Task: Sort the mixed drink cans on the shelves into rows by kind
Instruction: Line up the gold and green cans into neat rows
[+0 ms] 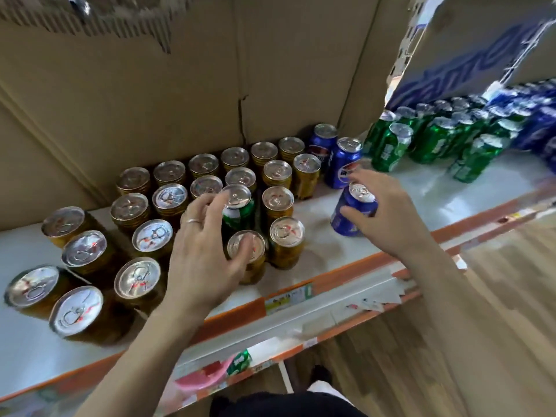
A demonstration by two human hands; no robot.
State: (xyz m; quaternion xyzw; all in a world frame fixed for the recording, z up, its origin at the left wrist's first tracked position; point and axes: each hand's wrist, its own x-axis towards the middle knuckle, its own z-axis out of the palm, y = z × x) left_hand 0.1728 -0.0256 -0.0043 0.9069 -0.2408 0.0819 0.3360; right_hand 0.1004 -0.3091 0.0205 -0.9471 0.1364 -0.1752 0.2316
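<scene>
Head view: a white shelf with an orange front edge runs from lower left to upper right, backed by brown cardboard. Its left half is crowded with upright gold cans standing in rough rows. One green can stands among them, near the front of the group, with gold cans on every side.

The left hand hangs over this spot, a ring on one finger. Its fingers are spread and only loosely bent, with the tips next to the green can's lid and the thumb lying across the top of the gold can just in front of it. They are not closed round either can; whether they touch the green can cannot be told.

To the right, apart from the gold group, the right hand grips a blue can, thumb on the near side and fingers curled over the far side and lid. The can leans, its top tipped toward the back of the shelf. Just behind it two more blue cans stand upright beside the last gold row.

Further right stands a cluster of green cans, and beyond them a blurred mass of dark blue cans. A price label sits on the shelf's front edge. On the lower shelf one small green can shows beside a blurred pink object.
</scene>
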